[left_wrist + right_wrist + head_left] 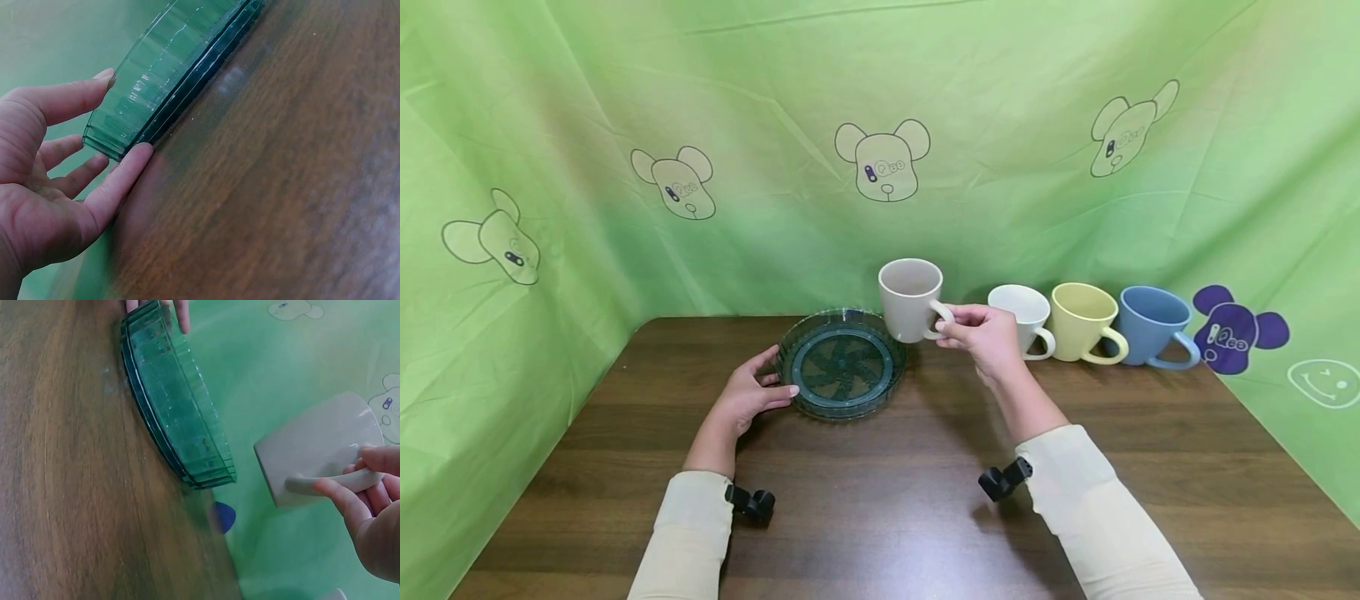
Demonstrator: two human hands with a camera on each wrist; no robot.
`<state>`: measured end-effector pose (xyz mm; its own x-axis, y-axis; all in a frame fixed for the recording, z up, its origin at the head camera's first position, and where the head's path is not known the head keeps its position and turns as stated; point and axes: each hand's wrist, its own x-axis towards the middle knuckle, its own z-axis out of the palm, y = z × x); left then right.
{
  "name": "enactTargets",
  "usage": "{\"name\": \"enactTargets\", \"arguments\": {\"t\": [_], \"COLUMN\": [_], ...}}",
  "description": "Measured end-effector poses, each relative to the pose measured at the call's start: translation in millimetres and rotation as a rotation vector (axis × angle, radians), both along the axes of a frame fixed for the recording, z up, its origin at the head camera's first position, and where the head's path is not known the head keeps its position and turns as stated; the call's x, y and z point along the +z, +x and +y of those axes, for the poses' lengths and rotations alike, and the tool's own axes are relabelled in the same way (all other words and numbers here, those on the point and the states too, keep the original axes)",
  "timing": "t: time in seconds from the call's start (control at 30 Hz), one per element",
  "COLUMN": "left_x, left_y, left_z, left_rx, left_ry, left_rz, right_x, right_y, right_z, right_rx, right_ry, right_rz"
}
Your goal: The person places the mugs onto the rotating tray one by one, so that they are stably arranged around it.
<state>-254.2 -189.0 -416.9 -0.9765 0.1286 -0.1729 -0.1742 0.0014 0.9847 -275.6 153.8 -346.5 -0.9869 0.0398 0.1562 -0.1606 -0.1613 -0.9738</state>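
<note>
A round, transparent green tray (842, 407) with ribbed sides and a pinwheel pattern on its bottom rests on the wooden table. My left hand (752, 390) holds its left side; in the left wrist view one digit meets the rim and another the base edge. With my right hand (988, 337) I grip the handle of a greyish-beige mug (904, 312), pinched between thumb and fingers. The mug is upright and raised off the table, just beside the tray's right rim. In the right wrist view, a gap shows between the mug (312, 447) and the tray (181, 419).
At the back right stand a white mug (1018, 304), a yellow mug (1082, 321) and a blue mug (1152, 325) in a row, handles toward the right front. My right hand partly covers the white one. A green cloth (760, 233) with bear-head drawings hangs behind the table (865, 517).
</note>
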Motion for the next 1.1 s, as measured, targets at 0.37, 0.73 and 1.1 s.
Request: {"name": "enactTargets", "arguments": {"t": [0.37, 0.73, 1.1], "left_x": [-2.0, -2.6, -3.1], "left_y": [-1.7, -1.5, -2.3], "left_z": [-0.7, -0.7, -0.8], "left_rx": [-0.002, -0.006, -0.003], "left_ry": [0.0, 0.006, 0.0], "left_rz": [0.01, 0.016, 0.011], "right_x": [3.0, 4.8, 5.9], "right_y": [-3.8, -6.7, -12.5], "right_z": [-7.7, -15.3, -24.9], "right_rx": [0.003, 0.019, 0.011], "right_ry": [-0.021, -0.018, 0.012], "right_rz": [-0.012, -0.024, -0.07]}}
